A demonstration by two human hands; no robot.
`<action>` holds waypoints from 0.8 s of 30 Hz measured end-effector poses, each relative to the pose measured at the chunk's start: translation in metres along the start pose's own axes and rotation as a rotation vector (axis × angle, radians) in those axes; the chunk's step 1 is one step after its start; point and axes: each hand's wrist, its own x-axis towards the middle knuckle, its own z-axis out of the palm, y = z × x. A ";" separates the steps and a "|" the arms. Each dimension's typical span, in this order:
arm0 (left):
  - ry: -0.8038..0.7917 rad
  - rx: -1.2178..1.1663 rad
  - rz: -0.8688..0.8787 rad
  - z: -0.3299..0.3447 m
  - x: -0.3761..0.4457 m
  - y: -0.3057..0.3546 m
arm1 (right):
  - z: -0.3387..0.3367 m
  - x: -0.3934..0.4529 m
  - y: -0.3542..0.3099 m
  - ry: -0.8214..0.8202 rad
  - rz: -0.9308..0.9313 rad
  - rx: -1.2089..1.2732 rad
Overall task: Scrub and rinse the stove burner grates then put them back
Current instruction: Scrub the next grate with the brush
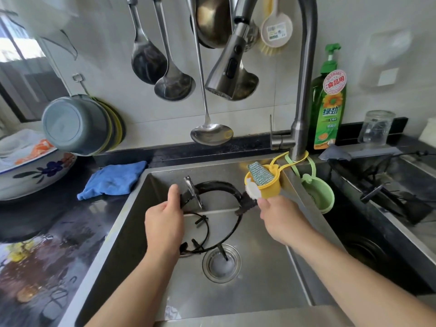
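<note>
A crumpled blue cloth point(112, 179) is laid on the dark wet surface point(70, 223) just left of the sink. A white porcelain bowl painted with blue flowers point(30, 175) is set further left, and a grey plastic basin point(75, 125) is hung on the wall above it. Steel ladles point(173, 83) are hung from the tiled wall. A green dish-soap pump bottle point(328, 102) is stood beside a clear glass jar point(376, 127). A yellow hanging caddy point(271, 188) and a green one point(322, 197) are looped round the steel tap point(304, 90).

A black ring-shaped burner grate point(219, 185) stands tilted upright in the sink point(259, 291); a thinner black grate point(203, 234) lies flat beneath, near the drain.
</note>
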 end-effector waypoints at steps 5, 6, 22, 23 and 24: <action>0.035 0.077 -0.117 -0.005 0.012 -0.007 | -0.006 0.001 0.007 -0.012 -0.021 0.261; 0.026 0.086 -0.138 -0.005 0.014 -0.010 | -0.005 0.000 0.006 -0.016 -0.050 0.276; -0.184 0.177 -0.211 0.004 0.026 -0.027 | -0.040 0.084 -0.038 0.450 -0.370 0.276; -0.192 0.177 -0.215 0.005 0.026 -0.028 | -0.035 0.094 -0.039 0.422 -0.369 0.204; -0.201 0.176 -0.223 0.006 0.027 -0.029 | -0.030 0.104 -0.037 0.390 -0.369 0.129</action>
